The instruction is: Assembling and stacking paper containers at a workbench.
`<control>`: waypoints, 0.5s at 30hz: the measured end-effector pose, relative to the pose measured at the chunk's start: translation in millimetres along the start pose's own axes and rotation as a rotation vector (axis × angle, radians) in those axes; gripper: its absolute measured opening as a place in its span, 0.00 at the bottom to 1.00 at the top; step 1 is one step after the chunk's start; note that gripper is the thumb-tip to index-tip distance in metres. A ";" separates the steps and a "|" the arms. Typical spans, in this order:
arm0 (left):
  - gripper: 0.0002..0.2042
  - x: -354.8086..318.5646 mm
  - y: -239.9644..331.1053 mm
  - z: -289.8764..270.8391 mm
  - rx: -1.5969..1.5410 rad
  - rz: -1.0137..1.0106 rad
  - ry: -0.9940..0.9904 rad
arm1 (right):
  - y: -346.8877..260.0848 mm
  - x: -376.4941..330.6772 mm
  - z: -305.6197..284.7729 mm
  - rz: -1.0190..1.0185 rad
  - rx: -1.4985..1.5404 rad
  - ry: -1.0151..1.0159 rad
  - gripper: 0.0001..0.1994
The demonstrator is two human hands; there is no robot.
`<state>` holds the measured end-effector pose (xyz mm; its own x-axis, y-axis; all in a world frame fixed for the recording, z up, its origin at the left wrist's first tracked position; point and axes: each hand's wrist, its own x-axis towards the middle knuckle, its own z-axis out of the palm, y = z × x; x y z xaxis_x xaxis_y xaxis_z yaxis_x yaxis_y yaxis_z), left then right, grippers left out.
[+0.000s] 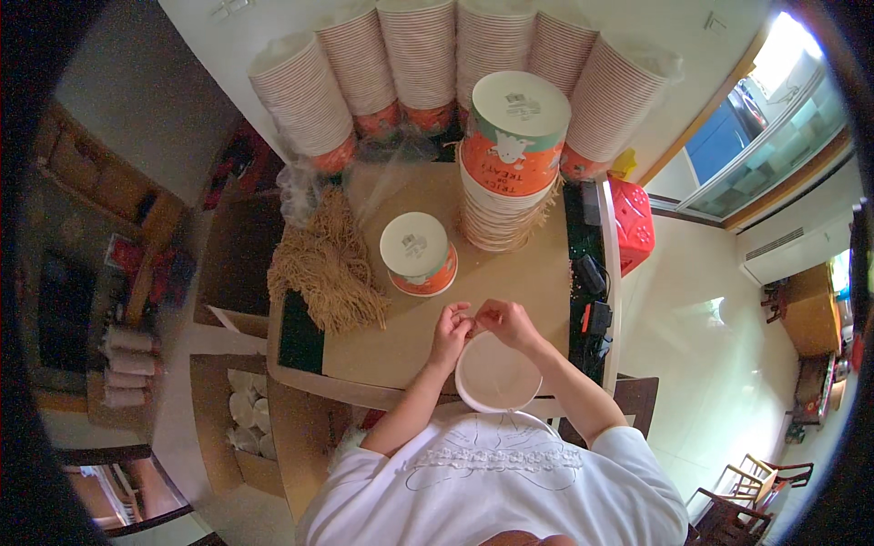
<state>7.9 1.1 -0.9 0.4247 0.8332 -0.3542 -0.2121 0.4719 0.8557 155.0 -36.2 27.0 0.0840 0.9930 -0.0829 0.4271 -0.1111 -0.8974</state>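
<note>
A round paper bucket (499,373) with a pale inside rests against my body at the table's near edge, its mouth facing up. At its far rim, my left hand (451,332) is closed in a pinch. Beside it my right hand (512,325) is also pinched, close to the left fingertips. What the fingers hold is too small to make out. Just beyond my hands, a small orange paper bucket (418,255) stands upside down. To its left lies a bundle of tan paper cords (330,268).
A taller stack of upturned orange buckets (514,146) stands at the back right of the table. Several wrapped stacks of buckets (419,64) line the wall. A red plastic stool (630,226) is off the right edge; an open carton (259,464) sits at lower left.
</note>
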 end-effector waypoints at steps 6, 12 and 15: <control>0.11 -3.1 4.5 1.7 0.117 -0.037 0.041 | 1.7 3.5 -1.7 0.067 0.082 0.085 0.05; 0.03 0.6 -6.1 -9.1 0.220 -0.139 -0.044 | 0.1 3.7 -0.8 0.044 0.076 0.077 0.04; 0.03 -1.7 -1.4 -6.7 0.221 -0.116 -0.033 | -5.6 3.0 -2.1 -0.014 0.068 0.081 0.03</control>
<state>1.6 1.0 -4.0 0.4645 0.7654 -0.4455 0.0359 0.4863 0.8730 154.8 -32.7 32.7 0.1522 0.9877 -0.0368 0.3671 -0.0911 -0.9257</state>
